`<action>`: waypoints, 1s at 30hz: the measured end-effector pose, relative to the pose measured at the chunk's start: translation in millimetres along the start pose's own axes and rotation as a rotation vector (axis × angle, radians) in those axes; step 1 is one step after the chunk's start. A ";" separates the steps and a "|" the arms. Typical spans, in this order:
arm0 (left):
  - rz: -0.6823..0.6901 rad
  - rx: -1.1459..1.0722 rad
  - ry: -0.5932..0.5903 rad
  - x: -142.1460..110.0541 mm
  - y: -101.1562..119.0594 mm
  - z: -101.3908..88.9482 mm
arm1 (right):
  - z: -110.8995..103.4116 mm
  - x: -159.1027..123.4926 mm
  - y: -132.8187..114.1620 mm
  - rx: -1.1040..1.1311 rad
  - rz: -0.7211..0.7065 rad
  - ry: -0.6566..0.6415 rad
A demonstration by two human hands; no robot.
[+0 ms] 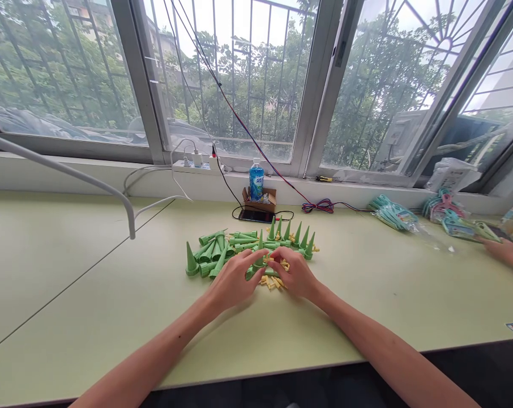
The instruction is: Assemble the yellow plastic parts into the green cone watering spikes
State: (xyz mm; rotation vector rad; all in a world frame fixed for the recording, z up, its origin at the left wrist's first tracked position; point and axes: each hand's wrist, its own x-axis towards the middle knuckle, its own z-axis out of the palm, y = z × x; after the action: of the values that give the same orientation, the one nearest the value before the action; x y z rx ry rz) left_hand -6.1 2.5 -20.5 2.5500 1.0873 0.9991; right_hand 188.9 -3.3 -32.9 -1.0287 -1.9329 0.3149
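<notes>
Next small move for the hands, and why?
Probably pinch the small yellow piece with the right hand and bring it to the upright green cone by the left hand: the piece sits between both hands, close to that cone. Whether it's already gripped is unclear.

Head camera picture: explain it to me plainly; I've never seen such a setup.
There is no machine here: you see a person's bare left hand and right hand, from a camera worn on the head, looking forward and down. On the pale table are green cones, some standing, some lying, and small yellow pieces. The hands meet around a standing cone; the right seems to pinch a yellow piece, too small to be sure. Behind are a phone-like device and a blue bottle; at far right, another person's hand.
</notes>
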 end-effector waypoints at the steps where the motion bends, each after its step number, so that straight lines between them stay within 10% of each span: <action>1: 0.000 -0.002 -0.002 -0.1 -0.1 0.0 | 0.4 0.2 0.7 -0.004 -0.002 0.005; 30: 0.009 0.002 0.001 0.0 -0.4 -0.2 | 1.4 0.2 2.9 -0.029 -0.018 -0.005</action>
State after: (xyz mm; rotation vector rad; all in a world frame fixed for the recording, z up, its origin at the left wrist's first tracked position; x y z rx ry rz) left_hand -6.5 2.7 -20.5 2.5591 1.0784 1.0016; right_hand 189.2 -1.1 -35.3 -1.0296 -1.9552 0.2806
